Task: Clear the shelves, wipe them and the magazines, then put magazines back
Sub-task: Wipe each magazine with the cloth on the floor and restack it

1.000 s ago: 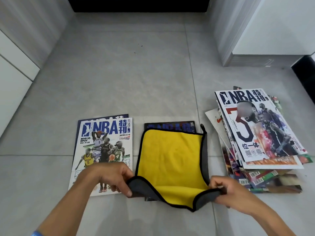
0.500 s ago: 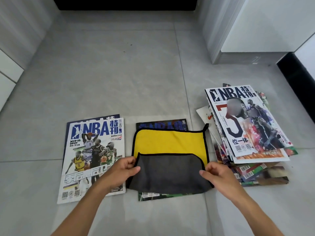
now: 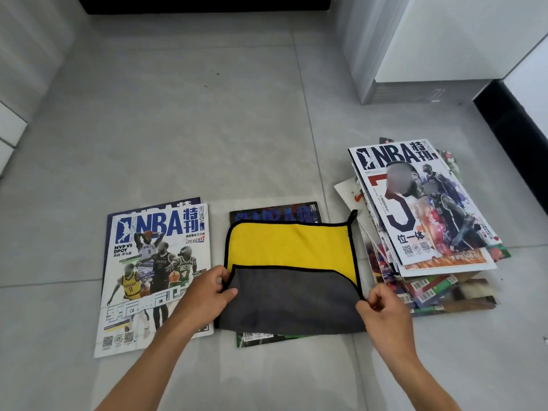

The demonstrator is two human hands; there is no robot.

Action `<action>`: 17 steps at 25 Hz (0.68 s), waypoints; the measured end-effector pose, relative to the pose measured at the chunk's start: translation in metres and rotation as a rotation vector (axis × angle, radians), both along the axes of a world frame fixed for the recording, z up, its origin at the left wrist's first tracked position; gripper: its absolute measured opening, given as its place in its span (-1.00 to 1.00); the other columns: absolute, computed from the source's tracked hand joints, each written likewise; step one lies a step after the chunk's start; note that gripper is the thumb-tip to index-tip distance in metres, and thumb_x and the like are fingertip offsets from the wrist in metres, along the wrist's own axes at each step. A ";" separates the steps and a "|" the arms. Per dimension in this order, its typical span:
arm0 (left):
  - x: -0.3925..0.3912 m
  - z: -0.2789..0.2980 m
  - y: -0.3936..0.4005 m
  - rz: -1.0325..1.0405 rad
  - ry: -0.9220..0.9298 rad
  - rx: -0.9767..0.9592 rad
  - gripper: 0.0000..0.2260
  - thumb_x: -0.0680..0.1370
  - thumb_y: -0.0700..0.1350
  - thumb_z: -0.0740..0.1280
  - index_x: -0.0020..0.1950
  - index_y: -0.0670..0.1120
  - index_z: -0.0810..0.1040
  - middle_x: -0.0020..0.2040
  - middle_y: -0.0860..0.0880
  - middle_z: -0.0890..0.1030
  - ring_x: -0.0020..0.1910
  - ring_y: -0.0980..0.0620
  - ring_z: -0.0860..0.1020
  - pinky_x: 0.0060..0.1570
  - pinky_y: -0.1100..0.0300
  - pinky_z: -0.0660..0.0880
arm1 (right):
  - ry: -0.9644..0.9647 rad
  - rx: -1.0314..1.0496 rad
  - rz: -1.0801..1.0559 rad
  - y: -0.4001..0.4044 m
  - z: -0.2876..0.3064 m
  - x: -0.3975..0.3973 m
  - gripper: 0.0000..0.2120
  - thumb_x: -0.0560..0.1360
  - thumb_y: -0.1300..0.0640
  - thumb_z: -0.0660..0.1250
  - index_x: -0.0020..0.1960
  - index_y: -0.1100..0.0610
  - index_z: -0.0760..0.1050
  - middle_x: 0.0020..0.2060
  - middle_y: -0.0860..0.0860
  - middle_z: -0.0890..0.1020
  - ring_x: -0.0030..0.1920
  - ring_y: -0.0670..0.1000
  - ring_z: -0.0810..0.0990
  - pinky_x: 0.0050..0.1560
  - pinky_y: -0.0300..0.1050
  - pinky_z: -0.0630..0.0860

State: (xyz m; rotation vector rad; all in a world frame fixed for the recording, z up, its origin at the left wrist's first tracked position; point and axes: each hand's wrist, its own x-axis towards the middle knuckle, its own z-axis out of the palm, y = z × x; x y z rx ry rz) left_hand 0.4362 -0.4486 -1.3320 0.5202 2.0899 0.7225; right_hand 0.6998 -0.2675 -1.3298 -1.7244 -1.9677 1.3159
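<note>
A yellow and grey cloth (image 3: 292, 256) lies over a dark magazine (image 3: 275, 215) on the floor, its grey near half folded up over the yellow side. My left hand (image 3: 207, 295) pinches the fold's left corner. My right hand (image 3: 382, 310) pinches the cloth's right edge. Left of the cloth lies a small pile with an NBA magazine (image 3: 157, 262) on top. A messy stack of magazines (image 3: 421, 215) sits to the right.
The grey tiled floor (image 3: 192, 129) stretches ahead. A white cabinet corner (image 3: 415, 48) stands at the back right, with a dark gap (image 3: 516, 126) beside it. A dark opening (image 3: 204, 2) runs along the top. White panels line the left.
Both hands lifted the cloth's near edge and folded the grey side forward over the yellow side. The fold now lies flatter and my right hand has shifted to the cloth's right edge.
</note>
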 end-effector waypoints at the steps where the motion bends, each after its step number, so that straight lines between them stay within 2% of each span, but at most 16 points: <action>1: 0.001 0.000 -0.001 -0.002 -0.078 0.022 -0.90 0.57 -0.22 0.37 -0.03 -0.02 0.53 -0.17 0.03 0.71 -0.17 0.08 0.68 -0.16 0.18 0.57 | 0.038 -0.002 -0.029 -0.004 0.000 0.005 -0.76 0.42 0.35 0.38 -0.29 0.19 0.34 -0.41 0.06 0.41 -0.37 0.02 0.34 -0.31 -0.05 0.30; 3: -0.002 -0.003 -0.006 -0.032 -0.199 -0.016 -0.86 0.56 -0.23 0.38 0.03 0.01 0.57 -0.12 0.04 0.73 -0.13 0.10 0.69 -0.09 0.15 0.61 | 0.090 -0.033 -0.078 -0.010 -0.001 0.016 -0.76 0.43 0.37 0.37 -0.28 0.16 0.36 -0.41 0.04 0.44 -0.36 0.04 0.36 -0.30 -0.04 0.32; 5: -0.008 -0.006 -0.011 -0.093 -0.132 -0.136 -0.86 0.50 -0.17 0.45 -0.02 0.03 0.57 -0.15 0.05 0.71 -0.17 0.07 0.68 -0.06 0.05 0.62 | 0.021 -0.058 -0.082 -0.015 -0.004 0.024 -0.81 0.47 0.34 0.38 -0.22 0.13 0.43 -0.34 0.04 0.54 -0.29 0.07 0.47 -0.24 -0.01 0.42; 7: -0.007 -0.005 -0.011 -0.225 0.170 -0.259 -0.77 0.41 -0.07 0.51 -0.09 0.03 0.47 -0.22 0.06 0.61 -0.26 0.03 0.60 -0.20 0.06 0.56 | -0.088 -0.047 -0.058 -0.017 -0.009 0.027 -0.84 0.49 0.29 0.39 -0.16 0.09 0.47 -0.26 0.03 0.60 -0.21 0.06 0.55 -0.15 0.01 0.49; 9: 0.005 0.002 -0.006 -0.394 0.469 -0.164 -0.70 0.39 -0.02 0.49 -0.09 0.06 0.36 -0.20 0.13 0.48 -0.21 0.05 0.51 -0.26 0.13 0.43 | -0.128 0.062 0.015 -0.020 -0.010 0.026 -0.86 0.48 0.25 0.40 -0.09 0.06 0.49 -0.17 -0.03 0.62 -0.12 0.05 0.58 -0.11 0.00 0.51; 11: 0.021 0.008 -0.001 -0.626 0.530 0.023 -0.69 0.39 0.05 0.46 -0.03 0.12 0.35 -0.06 0.20 0.39 -0.02 0.09 0.43 -0.12 0.22 0.36 | -0.148 0.364 0.270 -0.023 -0.016 0.029 -0.78 0.43 0.19 0.42 0.04 0.02 0.50 0.02 -0.09 0.56 0.05 -0.01 0.50 0.01 -0.09 0.42; 13: 0.035 0.005 -0.002 -0.849 0.476 0.013 -0.60 0.34 0.18 0.42 0.08 0.16 0.36 0.15 0.19 0.30 0.17 0.13 0.29 0.12 0.20 0.30 | -0.224 0.599 0.692 -0.026 -0.025 0.036 -0.60 0.33 0.09 0.47 0.14 -0.01 0.51 0.18 -0.08 0.50 0.18 -0.02 0.43 0.15 -0.08 0.41; 14: 0.040 0.001 -0.005 -0.932 0.461 -0.038 -0.54 0.30 0.21 0.40 0.13 0.18 0.35 0.24 0.17 0.25 0.23 0.12 0.22 0.21 0.16 0.25 | -0.280 0.637 0.846 -0.027 -0.029 0.037 -0.54 0.27 0.06 0.50 0.16 -0.02 0.52 0.22 -0.06 0.51 0.19 0.01 0.44 0.15 -0.03 0.46; 15: 0.044 -0.005 -0.007 -0.986 0.467 -0.086 -0.50 0.28 0.20 0.39 0.15 0.19 0.32 0.29 0.15 0.20 0.27 0.10 0.18 0.25 0.13 0.22 | -0.323 0.648 0.914 -0.027 -0.033 0.037 -0.51 0.23 0.07 0.54 0.13 -0.01 0.54 0.22 -0.04 0.54 0.15 0.03 0.48 0.10 0.01 0.52; 17: 0.048 -0.009 -0.007 -1.006 0.510 -0.091 -0.54 0.31 0.13 0.38 0.16 0.17 0.32 0.31 0.13 0.19 0.28 0.07 0.17 0.24 0.12 0.21 | -0.337 0.698 0.889 -0.021 -0.037 0.034 -0.61 0.16 0.19 0.58 -0.04 0.06 0.59 0.04 0.01 0.64 -0.05 0.06 0.59 -0.01 -0.01 0.57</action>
